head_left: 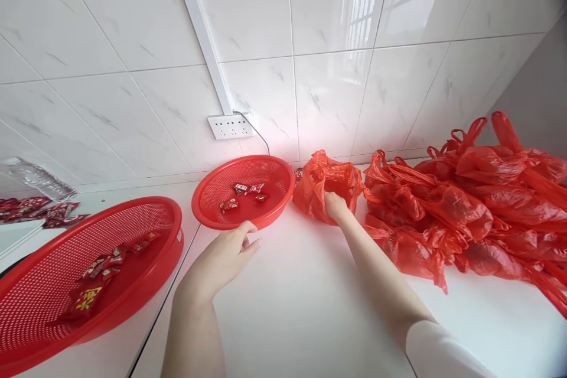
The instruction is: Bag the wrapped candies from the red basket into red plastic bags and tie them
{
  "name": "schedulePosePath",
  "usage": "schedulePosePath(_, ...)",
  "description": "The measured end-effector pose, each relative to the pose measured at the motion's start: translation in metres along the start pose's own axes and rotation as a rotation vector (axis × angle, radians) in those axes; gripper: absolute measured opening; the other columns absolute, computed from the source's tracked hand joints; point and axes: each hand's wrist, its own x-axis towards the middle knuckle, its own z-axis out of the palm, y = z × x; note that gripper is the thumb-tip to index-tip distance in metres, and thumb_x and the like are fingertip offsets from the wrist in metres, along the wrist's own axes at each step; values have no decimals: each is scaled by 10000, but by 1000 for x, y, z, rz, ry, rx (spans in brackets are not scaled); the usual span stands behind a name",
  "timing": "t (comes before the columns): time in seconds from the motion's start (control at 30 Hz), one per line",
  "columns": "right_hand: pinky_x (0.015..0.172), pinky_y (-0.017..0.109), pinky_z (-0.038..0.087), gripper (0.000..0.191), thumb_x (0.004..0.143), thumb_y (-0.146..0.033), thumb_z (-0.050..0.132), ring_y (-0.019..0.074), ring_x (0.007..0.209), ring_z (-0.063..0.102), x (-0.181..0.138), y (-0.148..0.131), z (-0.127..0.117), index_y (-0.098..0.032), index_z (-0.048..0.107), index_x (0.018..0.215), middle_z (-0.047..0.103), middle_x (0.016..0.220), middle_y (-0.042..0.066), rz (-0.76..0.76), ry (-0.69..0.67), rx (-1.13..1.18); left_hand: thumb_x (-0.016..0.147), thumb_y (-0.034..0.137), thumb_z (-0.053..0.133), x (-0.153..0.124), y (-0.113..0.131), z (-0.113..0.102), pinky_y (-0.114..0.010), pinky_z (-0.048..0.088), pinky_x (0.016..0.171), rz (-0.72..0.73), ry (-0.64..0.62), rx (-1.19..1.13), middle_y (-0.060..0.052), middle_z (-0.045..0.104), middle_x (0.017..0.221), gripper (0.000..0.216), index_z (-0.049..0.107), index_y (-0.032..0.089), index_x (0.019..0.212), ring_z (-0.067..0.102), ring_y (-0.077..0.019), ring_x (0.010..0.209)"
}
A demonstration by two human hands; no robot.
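My left hand [230, 251] hovers at the near rim of a round red plastic basket [277, 212], thumb and fingers apart, with nothing seen in it. A few small wrapped snacks [256, 189] lie on the bottom of that basket. To the right, my right hand [335, 207] reaches into the mouth of a red plastic bag [310, 192] that stands open on the white table. The bag's film hides my right fingers, so what they hold, if anything, does not show.
A larger red basket [170, 230] with several wrapped snacks [88, 298] stands at the left. Filled, tied red bags [465, 207] are heaped at the right. Behind, a tiled wall carries a power socket [230, 127] with a cable. More red packets [57, 212] lie far left.
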Motion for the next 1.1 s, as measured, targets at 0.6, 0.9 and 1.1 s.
schedulePosePath(0.6, 726, 331, 452, 287, 910, -363, 375, 230, 760, 615, -26, 32, -81, -198, 595, 992, 672, 843, 92, 74, 527, 344, 880, 577, 413, 1, -1, 4, -313, 454, 671, 31, -18, -8, -34, 661, 947, 397, 534, 290, 1125, 640, -238, 852)
schedulePosePath(0.9, 991, 491, 433, 357, 960, -361, 297, 294, 1345, 425, -43, 7, -81, -200, 511, 1195, 422, 1449, 173, -313, 946, 500, 899, 574, 430, 4, 9, 9, -370, 496, 885, 170, 118, -119, -51, 546, 1334, 389, 563, 287, 1125, 604, -263, 1119)
schedulePosePath(1.1, 1021, 533, 422, 245, 880, -359, 548, 312, 1305, 469, -51, 1, -76, -220, 573, 1080, 510, 1375, 138, -730, 878, 558, 900, 549, 487, 4, 15, 14, -408, 500, 954, 247, 244, -282, -35, 481, 1396, 387, 538, 316, 1205, 570, -263, 1186)
